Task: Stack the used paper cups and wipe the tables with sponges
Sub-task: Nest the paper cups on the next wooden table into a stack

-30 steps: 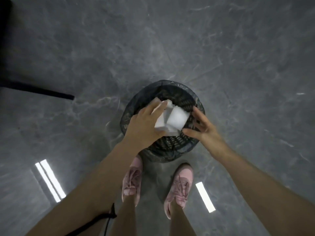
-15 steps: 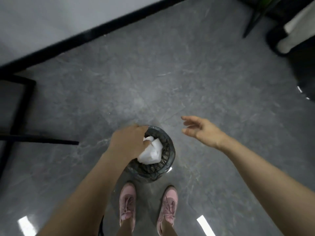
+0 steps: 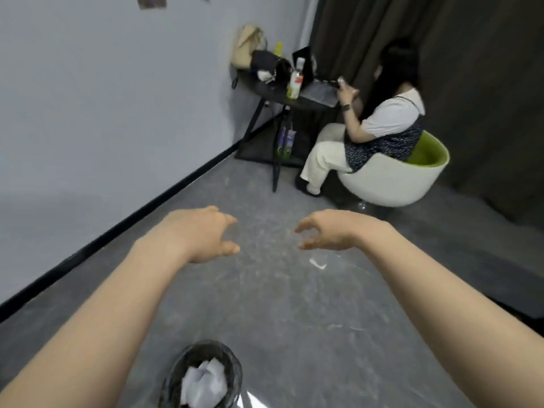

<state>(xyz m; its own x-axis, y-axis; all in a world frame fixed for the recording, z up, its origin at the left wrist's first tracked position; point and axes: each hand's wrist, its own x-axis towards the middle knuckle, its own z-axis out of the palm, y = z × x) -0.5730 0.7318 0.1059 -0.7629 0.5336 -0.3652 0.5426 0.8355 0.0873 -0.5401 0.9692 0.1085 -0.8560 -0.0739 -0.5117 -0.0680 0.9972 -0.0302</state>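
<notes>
White paper cups (image 3: pixel 203 381) lie crumpled inside a black mesh waste bin (image 3: pixel 188 360) on the grey floor at the bottom of the head view. My left hand (image 3: pixel 203 234) is raised in the middle of the view, well above and beyond the bin, fingers loosely curled and holding nothing. My right hand (image 3: pixel 329 231) hangs level with it to the right, also loosely curled and empty. No sponge is in view.
A light wall with a black skirting (image 3: pixel 141 216) runs along the left. At the back a small dark table (image 3: pixel 294 98) carries bags and bottles; a person (image 3: pixel 379 119) sits beside it in a white and green tub chair (image 3: pixel 394 178). Dark curtains hang at the right.
My left hand has let go of the white cups, which now lie in the bin. Both hands have lifted away, and my view has swung up from the bin toward the room.
</notes>
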